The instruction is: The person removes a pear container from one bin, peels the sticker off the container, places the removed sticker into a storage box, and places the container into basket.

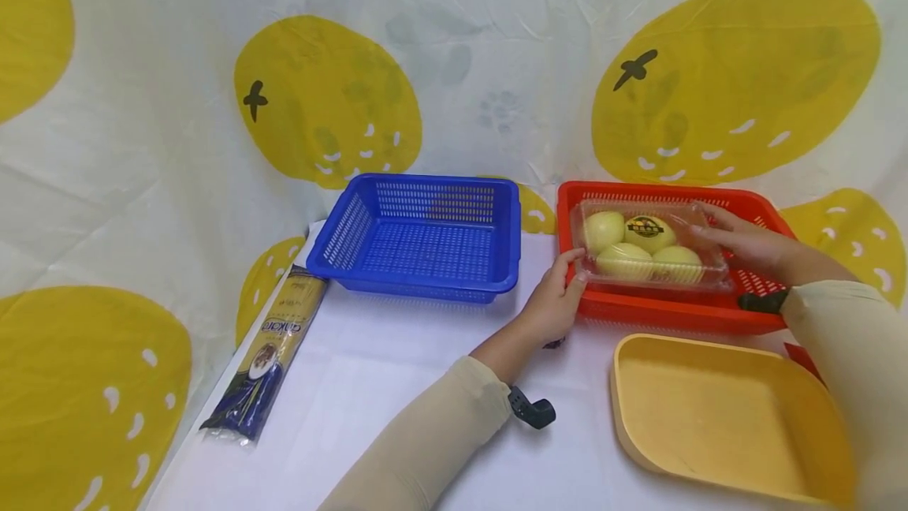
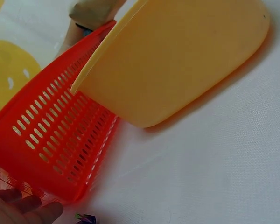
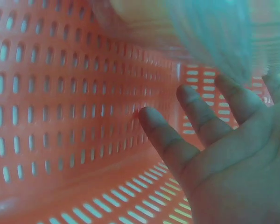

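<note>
A clear plastic fruit box (image 1: 631,273) holding several pale yellow round fruits (image 1: 623,261) lies over the red basket (image 1: 638,307). My left hand (image 1: 555,302) grips the box's near left corner between thumb and fingers, beside the basket rim. In the left wrist view, its fingers (image 2: 25,204) reach in at the basket's corner. On the right end of the box, my right hand (image 1: 745,241) touches the plastic with thumb and forward fingers. The right wrist view shows its fingers (image 3: 165,135) spread and fairly straight inside the basket, under the box's edge.
A blue basket (image 1: 426,290) stands left of the red one. A long spaghetti packet (image 1: 273,345) lies at the table's left edge. Nearest me on the right is a yellow bin (image 1: 709,408). A small dark purple item (image 2: 86,218) sits by the left hand. Patterned cloth (image 1: 496,61) hangs behind.
</note>
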`<control>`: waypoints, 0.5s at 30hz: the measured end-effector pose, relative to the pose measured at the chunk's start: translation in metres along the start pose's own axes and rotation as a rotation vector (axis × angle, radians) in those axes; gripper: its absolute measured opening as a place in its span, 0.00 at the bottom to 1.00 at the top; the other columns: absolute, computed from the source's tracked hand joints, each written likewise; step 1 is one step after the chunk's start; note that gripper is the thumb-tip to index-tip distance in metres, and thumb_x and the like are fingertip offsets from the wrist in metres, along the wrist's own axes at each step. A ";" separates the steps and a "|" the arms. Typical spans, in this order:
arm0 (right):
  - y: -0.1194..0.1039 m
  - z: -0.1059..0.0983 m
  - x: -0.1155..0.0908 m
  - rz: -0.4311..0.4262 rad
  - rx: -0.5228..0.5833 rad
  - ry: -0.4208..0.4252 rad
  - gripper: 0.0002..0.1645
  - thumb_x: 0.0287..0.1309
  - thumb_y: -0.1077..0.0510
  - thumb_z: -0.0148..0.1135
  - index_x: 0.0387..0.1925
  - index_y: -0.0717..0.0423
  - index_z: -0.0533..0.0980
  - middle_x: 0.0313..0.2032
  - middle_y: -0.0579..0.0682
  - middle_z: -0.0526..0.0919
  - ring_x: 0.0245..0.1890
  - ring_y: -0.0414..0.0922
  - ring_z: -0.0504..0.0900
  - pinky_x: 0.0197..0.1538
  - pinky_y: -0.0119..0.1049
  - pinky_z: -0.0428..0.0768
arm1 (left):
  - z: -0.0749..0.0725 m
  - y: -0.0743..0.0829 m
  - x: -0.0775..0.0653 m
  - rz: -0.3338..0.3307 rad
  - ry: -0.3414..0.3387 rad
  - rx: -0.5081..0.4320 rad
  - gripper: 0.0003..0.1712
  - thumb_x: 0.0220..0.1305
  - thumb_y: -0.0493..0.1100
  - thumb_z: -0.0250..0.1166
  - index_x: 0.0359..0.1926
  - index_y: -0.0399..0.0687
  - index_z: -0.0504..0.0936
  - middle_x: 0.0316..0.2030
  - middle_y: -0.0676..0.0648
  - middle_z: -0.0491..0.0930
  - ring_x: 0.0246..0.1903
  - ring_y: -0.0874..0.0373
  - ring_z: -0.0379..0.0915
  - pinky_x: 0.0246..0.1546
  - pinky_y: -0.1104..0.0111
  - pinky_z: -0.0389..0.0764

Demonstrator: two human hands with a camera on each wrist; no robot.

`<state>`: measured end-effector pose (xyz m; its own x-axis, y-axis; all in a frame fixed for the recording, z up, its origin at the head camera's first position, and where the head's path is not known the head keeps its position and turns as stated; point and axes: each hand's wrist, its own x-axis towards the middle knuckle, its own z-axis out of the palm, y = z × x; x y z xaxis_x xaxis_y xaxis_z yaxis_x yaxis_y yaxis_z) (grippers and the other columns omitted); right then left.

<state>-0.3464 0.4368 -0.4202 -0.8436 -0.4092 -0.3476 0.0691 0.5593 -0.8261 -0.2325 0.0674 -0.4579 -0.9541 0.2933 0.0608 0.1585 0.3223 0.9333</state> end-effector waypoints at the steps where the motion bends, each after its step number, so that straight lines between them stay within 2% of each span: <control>1: 0.000 -0.001 0.000 -0.007 0.012 -0.004 0.51 0.86 0.43 0.44 0.84 0.41 0.19 0.82 0.68 0.36 0.76 0.76 0.46 0.73 0.75 0.54 | 0.000 0.000 0.000 0.002 0.001 0.000 0.26 0.87 0.52 0.49 0.80 0.63 0.62 0.77 0.49 0.68 0.76 0.57 0.64 0.77 0.54 0.64; 2: 0.000 -0.002 -0.001 -0.011 0.037 -0.012 0.51 0.86 0.43 0.43 0.83 0.38 0.18 0.83 0.66 0.33 0.77 0.75 0.45 0.75 0.73 0.54 | -0.001 0.000 0.000 0.005 0.002 0.001 0.27 0.87 0.52 0.49 0.80 0.63 0.62 0.77 0.49 0.68 0.76 0.57 0.63 0.77 0.54 0.64; 4: 0.002 -0.004 -0.002 -0.026 0.082 -0.034 0.50 0.87 0.44 0.42 0.82 0.32 0.16 0.84 0.62 0.27 0.78 0.72 0.43 0.75 0.58 0.66 | -0.001 -0.001 0.001 0.010 0.001 0.004 0.27 0.87 0.51 0.49 0.81 0.63 0.62 0.77 0.49 0.68 0.76 0.57 0.63 0.77 0.54 0.64; 5: 0.002 -0.005 -0.004 -0.036 0.125 -0.052 0.49 0.87 0.46 0.41 0.81 0.28 0.15 0.84 0.58 0.22 0.79 0.71 0.39 0.76 0.55 0.63 | -0.001 -0.001 0.001 0.014 0.001 0.007 0.27 0.87 0.51 0.48 0.81 0.62 0.61 0.77 0.50 0.68 0.77 0.57 0.62 0.78 0.55 0.63; 7: 0.004 -0.007 -0.007 -0.042 0.196 -0.081 0.48 0.87 0.47 0.38 0.79 0.21 0.14 0.83 0.53 0.16 0.78 0.69 0.35 0.71 0.40 0.70 | -0.001 0.000 0.001 0.017 -0.005 0.012 0.27 0.87 0.51 0.48 0.81 0.63 0.61 0.77 0.50 0.68 0.76 0.57 0.62 0.77 0.54 0.64; 8: 0.005 -0.008 -0.008 -0.043 0.233 -0.096 0.48 0.88 0.47 0.37 0.78 0.18 0.14 0.82 0.51 0.13 0.78 0.69 0.32 0.69 0.37 0.72 | 0.000 0.000 0.001 0.015 -0.009 0.013 0.27 0.87 0.52 0.48 0.81 0.64 0.61 0.77 0.50 0.68 0.76 0.57 0.63 0.77 0.54 0.64; 9: 0.005 -0.009 -0.009 -0.047 0.257 -0.108 0.48 0.88 0.48 0.37 0.77 0.17 0.14 0.82 0.50 0.12 0.78 0.68 0.31 0.63 0.31 0.75 | 0.000 0.001 0.001 0.012 -0.010 0.014 0.27 0.87 0.52 0.48 0.81 0.64 0.61 0.77 0.50 0.68 0.76 0.56 0.63 0.77 0.53 0.64; 11: 0.007 -0.010 -0.010 -0.043 0.299 -0.123 0.47 0.88 0.48 0.36 0.77 0.14 0.14 0.82 0.48 0.11 0.78 0.69 0.29 0.63 0.34 0.77 | 0.000 0.002 0.000 0.009 -0.007 0.021 0.27 0.87 0.52 0.48 0.81 0.65 0.60 0.77 0.51 0.67 0.76 0.56 0.63 0.77 0.53 0.64; 12: 0.008 -0.010 -0.010 -0.036 0.300 -0.124 0.47 0.88 0.48 0.36 0.77 0.13 0.15 0.82 0.49 0.13 0.78 0.69 0.31 0.58 0.32 0.80 | 0.000 0.002 -0.001 0.004 -0.002 0.025 0.27 0.87 0.53 0.48 0.81 0.65 0.60 0.77 0.51 0.68 0.76 0.56 0.63 0.77 0.53 0.65; 15: 0.008 -0.008 -0.009 -0.017 0.312 -0.124 0.46 0.88 0.48 0.37 0.78 0.14 0.17 0.83 0.49 0.17 0.78 0.68 0.33 0.67 0.48 0.79 | 0.000 0.002 -0.003 -0.006 0.011 0.034 0.28 0.87 0.52 0.48 0.82 0.64 0.60 0.77 0.50 0.68 0.76 0.56 0.63 0.77 0.53 0.65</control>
<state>-0.3432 0.4508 -0.4201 -0.7762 -0.5121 -0.3677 0.2308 0.3119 -0.9216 -0.2293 0.0670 -0.4556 -0.9577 0.2817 0.0592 0.1612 0.3545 0.9210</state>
